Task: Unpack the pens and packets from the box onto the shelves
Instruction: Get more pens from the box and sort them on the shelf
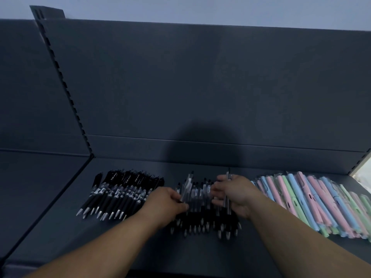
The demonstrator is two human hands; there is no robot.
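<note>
Middle pens (pixel 200 199) between black pens (pixel 120 193) and pastel pens (pixel 313 201), dark shelf (pixel 140 247) beneath.

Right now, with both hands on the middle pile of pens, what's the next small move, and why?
Probably lay the clear pen pinched in your left hand flat onto the middle pile, tip towards you. It sticks up at an angle while the pile's pens lie in a row. Your right hand, holding a second pen, is at the pile's other side.

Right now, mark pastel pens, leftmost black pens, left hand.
pastel pens (pixel 315 189): head view, pink barrel
leftmost black pens (pixel 120 194): head view, pile middle
left hand (pixel 164 203): head view, back of hand
</note>
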